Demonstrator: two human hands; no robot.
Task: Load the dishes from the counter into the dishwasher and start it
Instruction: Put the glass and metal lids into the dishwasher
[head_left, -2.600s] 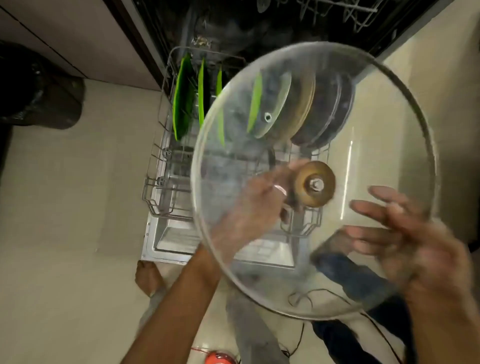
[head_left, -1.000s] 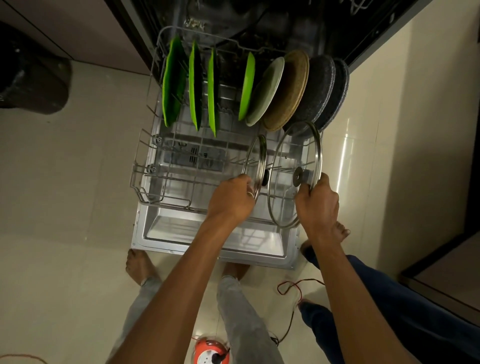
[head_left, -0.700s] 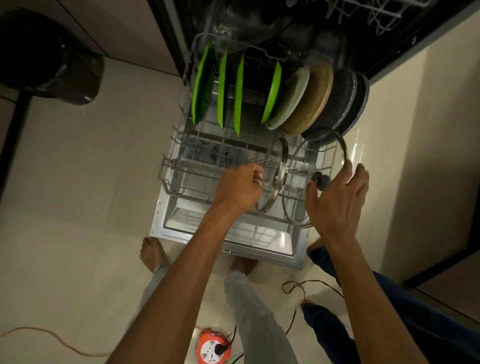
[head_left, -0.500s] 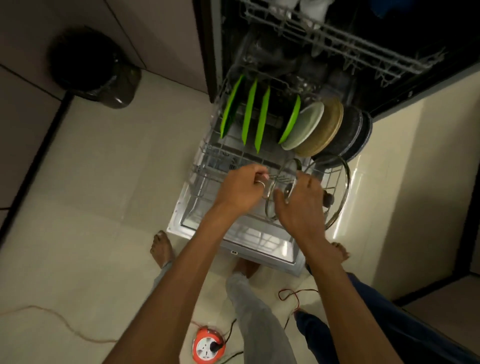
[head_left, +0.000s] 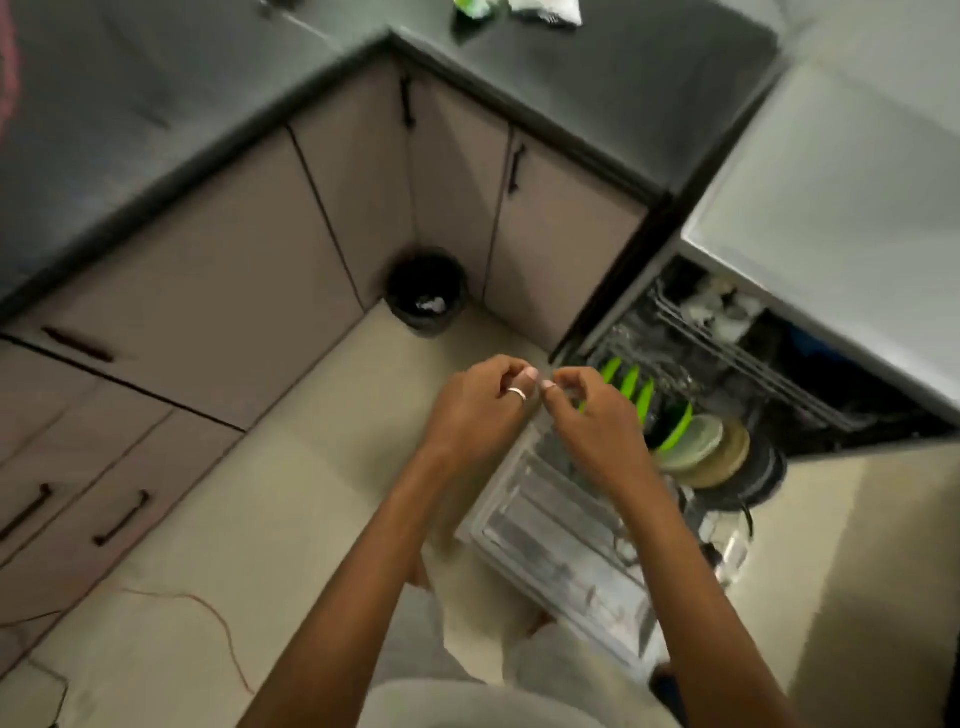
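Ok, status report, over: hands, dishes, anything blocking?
Left hand and right hand empty, fingers curled. Lower rack pulled out, plates standing in it. Nothing seen in the way.

Green, cream and dark plates (head_left: 696, 444) stand on edge in the open dishwasher rack (head_left: 550, 530).

**No legible writing in view**

No word, number, brand or sign can be read anywhere. The only likely carriers of print are the green and white packets (head_left: 514, 10) on the dark counter (head_left: 623, 78), beyond the open dishwasher (head_left: 727, 374) and to its left. They are too blurred for any print on them to be made out.
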